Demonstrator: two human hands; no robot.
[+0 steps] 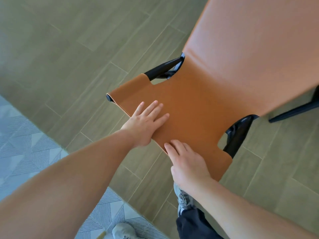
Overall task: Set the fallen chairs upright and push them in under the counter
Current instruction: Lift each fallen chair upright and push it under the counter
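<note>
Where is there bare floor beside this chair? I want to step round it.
Bare tiled floor lies wide open left of the chair. Near side is crowded: left hand, right hand, shoes, patterned rug.

Chair (215, 87): tan-orange leather, black frame (164, 69). Floor (69, 49): olive-green wood-grain planks. Rug (22, 147): pale grey, dark striped geometric pattern. Shoes (123, 230): grey
</note>
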